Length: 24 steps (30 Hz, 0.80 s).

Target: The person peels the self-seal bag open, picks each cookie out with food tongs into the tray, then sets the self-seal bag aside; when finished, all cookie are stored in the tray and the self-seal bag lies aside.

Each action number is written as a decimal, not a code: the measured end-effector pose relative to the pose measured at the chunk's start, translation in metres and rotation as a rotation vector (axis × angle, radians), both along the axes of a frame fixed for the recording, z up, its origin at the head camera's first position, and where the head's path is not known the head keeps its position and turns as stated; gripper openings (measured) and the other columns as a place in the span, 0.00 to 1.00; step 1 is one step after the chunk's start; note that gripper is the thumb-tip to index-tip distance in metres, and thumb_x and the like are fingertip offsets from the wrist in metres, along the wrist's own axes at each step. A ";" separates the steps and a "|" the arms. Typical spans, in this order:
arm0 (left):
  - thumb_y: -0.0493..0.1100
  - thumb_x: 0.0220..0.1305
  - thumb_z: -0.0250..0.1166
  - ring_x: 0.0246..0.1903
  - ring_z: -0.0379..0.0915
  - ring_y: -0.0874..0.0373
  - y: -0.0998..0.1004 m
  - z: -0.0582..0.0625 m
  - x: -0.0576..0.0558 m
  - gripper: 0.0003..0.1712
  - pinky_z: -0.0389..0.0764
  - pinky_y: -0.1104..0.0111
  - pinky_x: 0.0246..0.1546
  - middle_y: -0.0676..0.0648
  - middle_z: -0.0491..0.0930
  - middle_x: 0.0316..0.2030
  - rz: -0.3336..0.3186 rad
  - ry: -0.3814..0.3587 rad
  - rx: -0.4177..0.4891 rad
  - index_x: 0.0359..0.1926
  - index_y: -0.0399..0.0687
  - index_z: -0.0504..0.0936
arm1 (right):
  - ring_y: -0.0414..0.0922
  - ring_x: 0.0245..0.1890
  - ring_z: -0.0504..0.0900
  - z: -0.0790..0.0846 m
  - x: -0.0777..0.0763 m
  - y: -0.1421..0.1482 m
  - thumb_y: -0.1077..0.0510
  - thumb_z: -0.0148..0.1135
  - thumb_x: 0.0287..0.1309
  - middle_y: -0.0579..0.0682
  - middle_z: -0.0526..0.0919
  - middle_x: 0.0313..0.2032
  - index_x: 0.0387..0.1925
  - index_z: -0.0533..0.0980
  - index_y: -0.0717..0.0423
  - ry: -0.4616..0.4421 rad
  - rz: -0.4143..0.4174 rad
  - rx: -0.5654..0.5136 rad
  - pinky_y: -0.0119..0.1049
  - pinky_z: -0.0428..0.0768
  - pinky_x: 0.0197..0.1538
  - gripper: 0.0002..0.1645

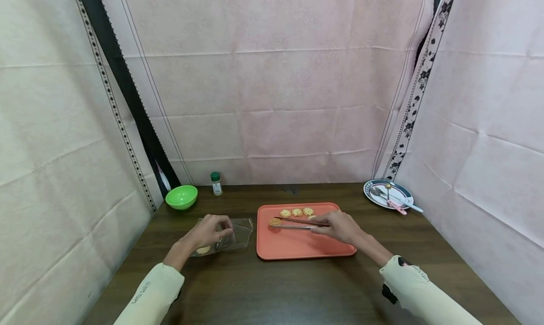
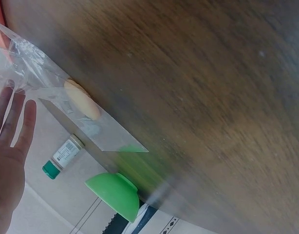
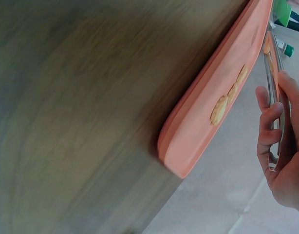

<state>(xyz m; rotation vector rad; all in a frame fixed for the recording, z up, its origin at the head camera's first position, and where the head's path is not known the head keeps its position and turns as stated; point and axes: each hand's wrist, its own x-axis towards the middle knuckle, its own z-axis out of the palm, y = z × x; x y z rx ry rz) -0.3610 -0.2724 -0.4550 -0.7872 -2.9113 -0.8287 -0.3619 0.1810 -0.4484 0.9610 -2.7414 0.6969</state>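
My left hand (image 1: 210, 231) pinches a clear plastic bag (image 1: 243, 233) to the left of the tray. Inside the bag lies a round cookie (image 2: 82, 101), low at the end away from the tray. My right hand (image 1: 340, 226) grips metal tongs (image 1: 295, 227) over the pink tray (image 1: 297, 250), their tips pointing left. Between the tips is another cookie (image 1: 275, 222), near the tray's left side. Several pale cookies (image 1: 297, 212) sit in a row along the tray's far part, one partly hidden by my right hand.
At the back left stand a green bowl (image 1: 182, 197) and a small green-capped jar (image 1: 216, 183). A blue-rimmed plate (image 1: 374, 197) with a spoon and other utensils is at the back right. Pale cloth (image 1: 272, 89) hangs around the wooden table (image 1: 238, 292).
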 end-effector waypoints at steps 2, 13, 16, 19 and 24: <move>0.47 0.72 0.69 0.37 0.79 0.59 0.001 0.001 0.000 0.06 0.81 0.63 0.41 0.59 0.82 0.34 0.002 -0.005 0.001 0.38 0.52 0.84 | 0.30 0.15 0.61 0.001 -0.001 0.005 0.40 0.68 0.68 0.41 0.91 0.39 0.56 0.86 0.40 0.004 -0.018 0.007 0.31 0.61 0.22 0.20; 0.46 0.72 0.69 0.37 0.79 0.59 0.001 0.001 0.000 0.06 0.81 0.63 0.39 0.58 0.83 0.33 0.003 0.005 -0.003 0.38 0.52 0.84 | 0.31 0.20 0.70 0.002 -0.003 0.034 0.39 0.69 0.66 0.39 0.90 0.35 0.55 0.87 0.41 0.045 -0.077 0.046 0.32 0.72 0.26 0.21; 0.45 0.72 0.69 0.37 0.79 0.59 0.001 0.001 0.000 0.04 0.82 0.63 0.40 0.58 0.83 0.34 0.002 -0.002 -0.002 0.38 0.52 0.85 | 0.32 0.19 0.69 0.002 -0.003 0.041 0.40 0.70 0.65 0.34 0.85 0.28 0.53 0.88 0.40 0.048 -0.105 0.059 0.33 0.71 0.26 0.19; 0.47 0.71 0.69 0.37 0.79 0.58 0.001 0.001 -0.001 0.05 0.81 0.63 0.39 0.58 0.83 0.34 0.013 -0.015 -0.004 0.38 0.52 0.84 | 0.33 0.19 0.68 0.002 -0.002 0.047 0.41 0.70 0.65 0.33 0.83 0.24 0.52 0.88 0.41 0.048 -0.116 0.069 0.33 0.70 0.25 0.18; 0.46 0.71 0.70 0.38 0.80 0.56 0.001 0.001 0.000 0.05 0.82 0.62 0.40 0.57 0.83 0.34 0.017 -0.020 0.000 0.39 0.52 0.85 | 0.33 0.17 0.65 0.001 -0.001 0.054 0.42 0.71 0.65 0.35 0.77 0.19 0.52 0.88 0.40 0.051 -0.144 0.085 0.34 0.67 0.23 0.18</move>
